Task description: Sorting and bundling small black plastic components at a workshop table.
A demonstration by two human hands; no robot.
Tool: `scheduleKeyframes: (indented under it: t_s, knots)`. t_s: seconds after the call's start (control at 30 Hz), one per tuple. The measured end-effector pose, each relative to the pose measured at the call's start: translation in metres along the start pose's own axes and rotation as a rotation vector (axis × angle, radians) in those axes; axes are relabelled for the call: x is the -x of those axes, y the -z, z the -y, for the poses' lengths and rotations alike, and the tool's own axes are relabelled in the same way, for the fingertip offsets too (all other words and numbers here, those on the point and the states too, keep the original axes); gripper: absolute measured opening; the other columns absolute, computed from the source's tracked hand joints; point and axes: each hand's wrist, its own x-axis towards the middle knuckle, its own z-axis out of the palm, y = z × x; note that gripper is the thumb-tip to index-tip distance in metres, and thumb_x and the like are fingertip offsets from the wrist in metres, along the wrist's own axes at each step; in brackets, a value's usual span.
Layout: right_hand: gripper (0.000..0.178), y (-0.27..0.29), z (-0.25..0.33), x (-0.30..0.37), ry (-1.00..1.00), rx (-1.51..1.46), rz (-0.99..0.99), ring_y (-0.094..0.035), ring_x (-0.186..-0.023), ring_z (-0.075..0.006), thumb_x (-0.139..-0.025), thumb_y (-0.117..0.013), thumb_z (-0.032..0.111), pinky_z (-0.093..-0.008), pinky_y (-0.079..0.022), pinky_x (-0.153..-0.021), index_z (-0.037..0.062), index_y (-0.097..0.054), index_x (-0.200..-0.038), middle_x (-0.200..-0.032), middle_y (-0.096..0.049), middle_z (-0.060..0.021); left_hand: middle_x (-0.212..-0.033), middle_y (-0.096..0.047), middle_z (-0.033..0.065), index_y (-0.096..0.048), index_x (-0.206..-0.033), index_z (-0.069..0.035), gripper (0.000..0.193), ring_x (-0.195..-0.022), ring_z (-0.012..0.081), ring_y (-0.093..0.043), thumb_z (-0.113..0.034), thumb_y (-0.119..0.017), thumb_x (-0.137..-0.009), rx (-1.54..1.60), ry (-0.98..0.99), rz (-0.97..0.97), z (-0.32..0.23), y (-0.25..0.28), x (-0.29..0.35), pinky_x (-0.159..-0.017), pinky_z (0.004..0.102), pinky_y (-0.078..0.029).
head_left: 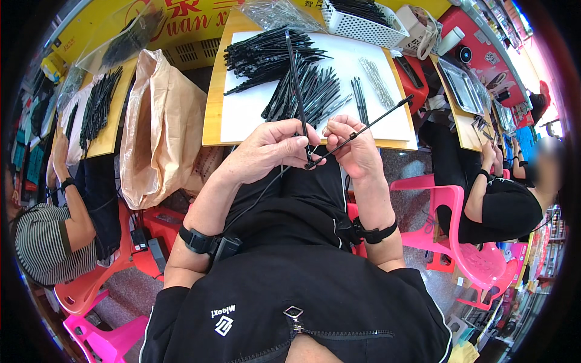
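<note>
Landmark: white sheet (375, 66) covering the wooden table (213, 103); all places are referred to it.
Left of sheet: a tan paper bag (158, 127) is standing open beside the table; farther left a person in a striped shirt (42, 242) is sitting at another table with black rods.
Left hand (266, 154): just below the sheet's near edge, fingers are clenching an upright black rod (296, 78) whose upper end is crossing over the sheet.
Right hand (357, 148): beside the left, fingers are pinching a slanted black rod (369, 126) that is reaching up toward the sheet's right edge.
Step in hand: judged to be joining; the two rods are meeting at their lower ends (310, 163) between the hands.
Next move calls for: steady alignment at the joint, presumably.
On sheet: a heap of black rods (284, 72) is lying left of centre; thin metal pins (378, 81) to the right.
Behind sheet: a white basket (363, 27).
Right of sheet: a seated person in black (502, 206) is working on a pink chair (448, 242).
</note>
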Motion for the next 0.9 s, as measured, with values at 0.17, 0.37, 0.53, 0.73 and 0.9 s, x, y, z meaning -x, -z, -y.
scheduleKeyframes:
  t_s: [0.17, 0.37, 0.53, 0.73, 0.9]
  knots:
    - [0.004, -0.002, 0.001, 0.0, 0.019, 0.032, -0.044, -0.061, -0.061, -0.0081, -0.084, -0.066, 0.007, -0.0192, -0.049, -0.056, 0.0044, -0.064, -0.086, -0.076, -0.066, -0.006, -0.102, -0.059, 0.0046, -0.056, -0.11, -0.001, 0.021, -0.098, 0.0154, -0.063, -0.016, -0.048, -0.098, -0.094, 0.009, -0.041, 0.001, 0.002, 0.001, -0.086, 0.0282, -0.052]
    - [0.004, 0.003, 0.0, -0.002, 0.0, -0.009, 0.018, -0.061, -0.061, -0.0083, -0.083, -0.066, 0.005, -0.0195, -0.049, -0.057, 0.0025, -0.064, -0.087, -0.076, -0.066, -0.0069, -0.104, -0.05, 0.0039, -0.058, -0.107, -0.001, 0.017, -0.101, 0.0124, -0.059, -0.013, -0.05, -0.097, -0.252, -0.137, 0.025, 0.001, 0.003, 0.0, -0.085, 0.0252, -0.049]
    - [0.004, 0.004, -0.002, -0.001, -0.024, -0.029, 0.005, -0.061, -0.061, -0.0082, -0.083, -0.066, 0.005, -0.0191, -0.049, -0.058, 0.0024, -0.065, -0.086, -0.076, -0.066, -0.0074, -0.102, -0.048, 0.0039, -0.058, -0.105, -0.001, 0.017, -0.1, 0.0121, -0.059, -0.013, -0.05, -0.096, -0.292, -0.172, 0.041, 0.002, 0.002, 0.001, -0.085, 0.0252, -0.049]
    - [0.005, 0.004, -0.002, -0.002, 0.033, -0.026, 0.001, -0.061, -0.061, -0.0082, -0.083, -0.066, 0.005, -0.019, -0.049, -0.057, 0.0026, -0.064, -0.086, -0.076, -0.066, -0.0075, -0.105, -0.046, 0.0045, -0.059, -0.104, -0.002, 0.016, -0.103, 0.0135, -0.059, -0.013, -0.051, -0.096, -0.178, -0.105, 0.027, 0.001, 0.002, 0.0, -0.086, 0.0254, -0.049]
    - [0.005, 0.009, -0.005, -0.006, -0.041, -0.072, 0.021, -0.061, -0.06, -0.0084, -0.083, -0.066, 0.005, -0.0189, -0.05, -0.057, 0.0028, -0.064, -0.086, -0.076, -0.066, -0.0071, -0.106, -0.046, 0.005, -0.059, -0.104, -0.002, 0.016, -0.103, 0.0142, -0.059, -0.013, -0.051, -0.096, -0.251, -0.14, 0.066, 0.004, 0.006, -0.001, -0.087, 0.0262, -0.05]
